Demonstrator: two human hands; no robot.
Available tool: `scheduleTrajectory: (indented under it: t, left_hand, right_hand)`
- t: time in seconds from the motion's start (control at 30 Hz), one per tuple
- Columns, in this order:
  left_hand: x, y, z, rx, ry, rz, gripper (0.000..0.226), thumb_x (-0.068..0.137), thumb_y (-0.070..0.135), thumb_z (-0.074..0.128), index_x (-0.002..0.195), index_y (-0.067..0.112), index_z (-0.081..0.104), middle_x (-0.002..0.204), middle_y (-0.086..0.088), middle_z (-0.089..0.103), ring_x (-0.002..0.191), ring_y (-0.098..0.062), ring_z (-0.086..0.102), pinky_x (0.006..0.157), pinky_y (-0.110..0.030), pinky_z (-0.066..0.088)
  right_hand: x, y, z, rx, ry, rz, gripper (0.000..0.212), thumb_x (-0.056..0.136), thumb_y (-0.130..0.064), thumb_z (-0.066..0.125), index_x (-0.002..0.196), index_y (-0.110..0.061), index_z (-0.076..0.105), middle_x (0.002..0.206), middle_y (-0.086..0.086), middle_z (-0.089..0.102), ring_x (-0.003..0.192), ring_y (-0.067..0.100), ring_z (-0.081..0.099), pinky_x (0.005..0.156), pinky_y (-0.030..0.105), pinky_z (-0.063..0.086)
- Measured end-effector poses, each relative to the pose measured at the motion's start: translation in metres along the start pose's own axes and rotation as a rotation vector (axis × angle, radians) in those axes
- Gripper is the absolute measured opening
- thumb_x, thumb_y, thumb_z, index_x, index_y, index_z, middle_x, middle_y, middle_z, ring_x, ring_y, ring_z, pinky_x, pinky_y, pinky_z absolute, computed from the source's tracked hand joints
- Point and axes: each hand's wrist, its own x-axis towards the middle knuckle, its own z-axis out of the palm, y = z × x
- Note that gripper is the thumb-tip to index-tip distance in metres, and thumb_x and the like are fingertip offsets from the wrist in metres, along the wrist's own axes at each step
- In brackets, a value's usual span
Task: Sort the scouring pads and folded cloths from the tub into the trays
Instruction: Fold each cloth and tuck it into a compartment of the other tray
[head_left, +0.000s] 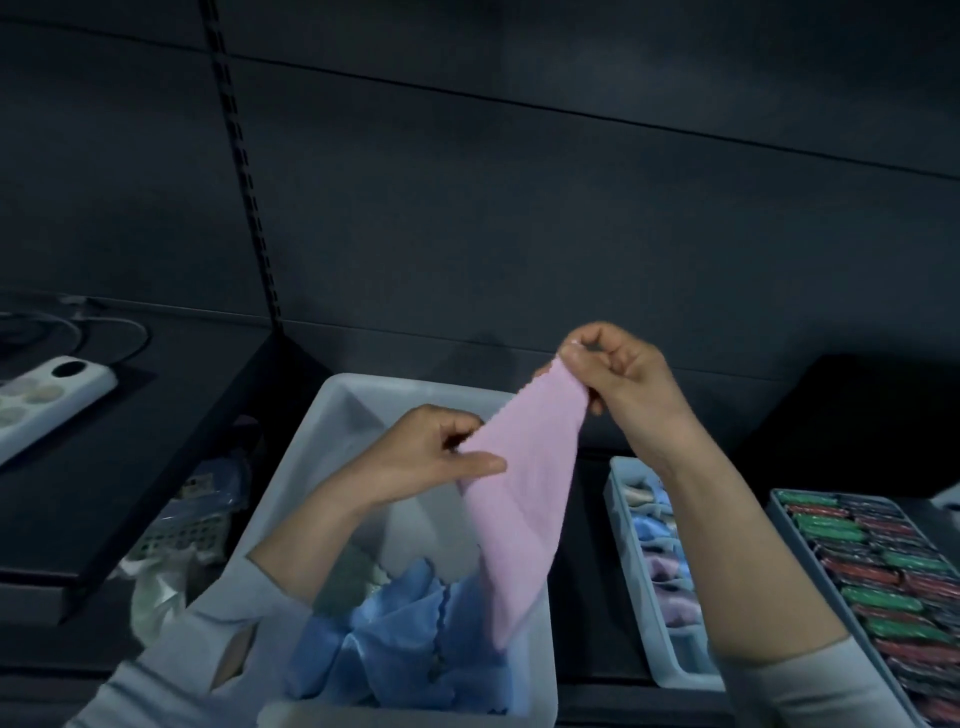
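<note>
Head view shows a pink cloth (519, 499) held up above the white tub (332, 410), the left hand (441, 457) pinching its lower edge and the right hand (618, 374) pinching its top corner. Blue cloths (395, 639) lie crumpled in the tub. To the right sit a narrow tray (649, 639) of folded cloths and a grey tray (810, 571) packed with red and green scouring pads (893, 566).

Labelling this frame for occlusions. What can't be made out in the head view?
- Tub floor: hidden by the pink cloth, both forearms and the blue cloths; its near corner runs off the bottom edge.
- Cloth tray: right side covered by the right forearm.
- Pad tray: cut by the right and bottom edges.
- Left hand and right hand: fingertips buried in cloth.
- Basket: contents too dim to tell.
</note>
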Motion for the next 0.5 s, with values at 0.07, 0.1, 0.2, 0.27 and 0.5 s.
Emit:
scheduleTrajectory:
  t: [0.07,0.1,0.2,0.27,0.5]
  left_hand:
    - [-0.007,-0.011,-0.009,0.092,0.062,-0.054,0.051,0.078,0.046,0.075,0.067,0.002,0.053,0.061,0.007,0.041,0.061,-0.005,0.038,0.059,-0.028,0.03]
    - [-0.012,-0.016,-0.014,0.121,0.119,-0.097,0.046,0.081,0.041,0.075,0.065,0.004,0.053,0.059,0.01,0.04,0.058,-0.004,0.037,0.057,-0.026,0.031]
    - [-0.02,-0.025,-0.029,0.086,0.344,-0.202,0.039,0.073,0.047,0.071,0.072,0.008,0.062,0.059,0.007,0.054,0.057,-0.01,0.051,0.061,-0.029,0.045]
    - [-0.019,-0.015,-0.031,-0.012,0.487,-0.233,0.034,0.072,0.044,0.072,0.079,0.013,0.063,0.068,0.0,0.065,0.058,-0.015,0.06,0.061,-0.033,0.056]
    - [0.004,0.038,-0.002,-0.225,0.64,-0.155,0.012,0.084,0.018,0.072,0.087,0.02,0.06,0.083,-0.002,0.071,0.07,-0.02,0.072,0.06,-0.032,0.059]
  right_hand:
    - [0.002,0.007,-0.011,0.0,0.194,-0.013,0.011,0.097,-0.011,0.058,0.086,-0.012,0.061,0.07,-0.001,0.066,0.059,0.01,0.051,0.05,0.023,0.039]
    - [0.003,0.011,-0.016,0.002,0.262,-0.011,0.012,0.096,-0.011,0.059,0.084,-0.013,0.062,0.068,-0.001,0.065,0.058,0.01,0.052,0.05,0.023,0.043]
    - [0.006,0.02,-0.018,0.015,0.363,0.008,0.01,0.095,-0.01,0.061,0.085,-0.01,0.063,0.073,0.008,0.068,0.062,0.018,0.059,0.056,0.03,0.052]
    - [0.004,0.023,-0.006,0.026,0.356,0.002,0.008,0.094,-0.009,0.062,0.086,-0.007,0.063,0.077,0.011,0.07,0.065,0.02,0.062,0.061,0.034,0.056]
    - [-0.007,0.023,0.06,0.019,0.165,-0.1,0.008,0.086,-0.006,0.072,0.088,-0.012,0.076,0.083,0.0,0.076,0.073,0.012,0.071,0.073,0.03,0.058]
